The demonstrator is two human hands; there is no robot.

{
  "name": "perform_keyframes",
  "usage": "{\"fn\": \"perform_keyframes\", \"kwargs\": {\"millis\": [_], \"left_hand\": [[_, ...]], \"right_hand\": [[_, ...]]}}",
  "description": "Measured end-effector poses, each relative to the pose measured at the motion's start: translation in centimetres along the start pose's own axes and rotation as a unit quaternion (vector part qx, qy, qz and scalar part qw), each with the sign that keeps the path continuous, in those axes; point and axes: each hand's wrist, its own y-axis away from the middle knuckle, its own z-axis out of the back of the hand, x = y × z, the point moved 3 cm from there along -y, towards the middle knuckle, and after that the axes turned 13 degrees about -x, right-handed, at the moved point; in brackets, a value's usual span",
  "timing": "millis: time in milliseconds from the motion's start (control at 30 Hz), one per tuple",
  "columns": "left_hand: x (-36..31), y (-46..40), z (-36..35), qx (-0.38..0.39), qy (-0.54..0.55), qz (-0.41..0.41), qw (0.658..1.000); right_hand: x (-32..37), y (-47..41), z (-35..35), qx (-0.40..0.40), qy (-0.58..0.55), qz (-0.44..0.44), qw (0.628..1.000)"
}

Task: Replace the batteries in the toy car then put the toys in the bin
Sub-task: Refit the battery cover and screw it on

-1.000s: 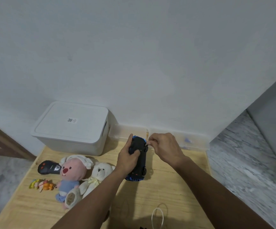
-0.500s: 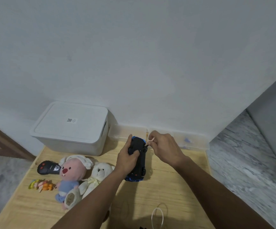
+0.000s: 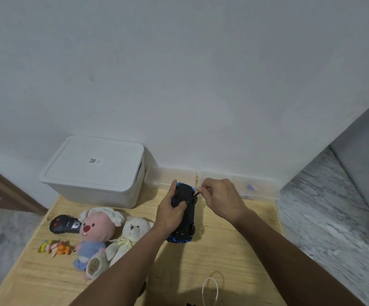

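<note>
Right hand (image 3: 222,199) shifted slightly, toy car (image 3: 184,214) upturned

One toy car (image 3: 184,214), lying underside up; two hands, left (image 3: 170,212) and right (image 3: 221,200); one white lidded bin (image 3: 95,171); two plush toys, one pink (image 3: 95,230) and one white (image 3: 130,236); one black remote control (image 3: 63,224); one small colourful figure (image 3: 53,248); two clear trays (image 3: 172,176) by the wall; one worktop (image 3: 234,250)
</note>
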Motion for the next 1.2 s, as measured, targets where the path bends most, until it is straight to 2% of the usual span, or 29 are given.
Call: {"fn": "perform_keyframes", "kwargs": {"millis": [167, 267, 433, 567, 700, 800, 900, 1000, 1200], "left_hand": [[-0.2, 0.0, 0.1, -0.002, -0.004, -0.003, 1.0], [-0.3, 0.0, 0.0, -0.001, -0.002, -0.001, 1.0], [-0.2, 0.2, 0.0, 0.0, -0.001, 0.003, 1.0], [-0.4, 0.4, -0.1, -0.003, -0.007, 0.014, 1.0], [-0.6, 0.4, 0.1, -0.004, 0.021, 0.083, 0.996], [-0.8, 0.6, 0.4, 0.004, 0.044, 0.142, 0.989], [-0.1, 0.5, 0.6, 0.0, 0.046, 0.172, 0.984], [0.4, 0.6, 0.5, 0.019, 0.075, 0.181, 0.98], [0.8, 0.8, 0.5, 0.063, 0.145, 0.208, 0.965]], "right_hand": [[0.0, 0.0, 0.1, 0.015, -0.037, -0.014, 0.999], [-0.1, -0.1, -0.2, 0.028, -0.009, -0.015, 0.999], [0.3, 0.1, -0.6, 0.027, 0.101, 0.017, 0.994], [-0.2, 0.1, -1.4, 0.064, 0.061, -0.008, 0.996], [-1.0, 0.1, -2.1, 0.099, 0.051, -0.032, 0.993], [-1.6, 0.0, -2.2, 0.094, 0.071, -0.066, 0.991], [-1.7, 0.1, -2.2, 0.08, -0.008, -0.158, 0.984], [-1.4, 0.7, -3.1, 0.078, -0.131, -0.24, 0.959], [-0.7, 1.3, -4.7, 0.072, -0.283, -0.321, 0.901]]}}
